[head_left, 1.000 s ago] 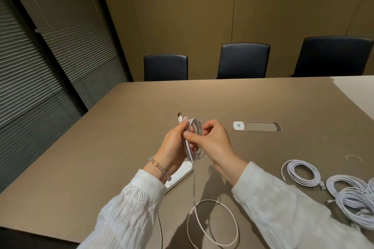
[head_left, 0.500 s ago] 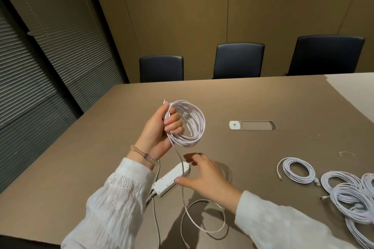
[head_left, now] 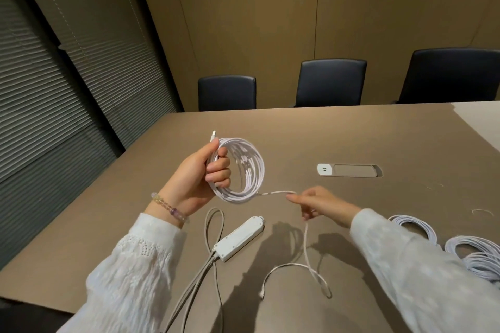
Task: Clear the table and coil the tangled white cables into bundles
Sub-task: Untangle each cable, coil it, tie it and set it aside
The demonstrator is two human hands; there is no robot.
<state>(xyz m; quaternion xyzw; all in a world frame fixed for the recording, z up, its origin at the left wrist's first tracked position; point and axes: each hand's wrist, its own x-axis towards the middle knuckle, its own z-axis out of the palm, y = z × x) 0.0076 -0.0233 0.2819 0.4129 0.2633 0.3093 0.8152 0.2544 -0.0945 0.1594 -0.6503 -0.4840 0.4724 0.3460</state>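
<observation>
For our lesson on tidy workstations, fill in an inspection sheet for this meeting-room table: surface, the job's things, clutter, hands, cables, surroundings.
Surface: brown table with a built-in socket hatch.
Job's things: white cable coil held up; finished bundles at the right edge.
Clutter: small wire ties lie loose on the right.
Hands: left hand grips the coil; right hand pinches the loose tail.
Cables: the tail runs from the coil through the right hand and loops on the table; a white power strip with grey leads lies below the coil.
Surroundings: three dark chairs, blinds, panelled wall.
</observation>
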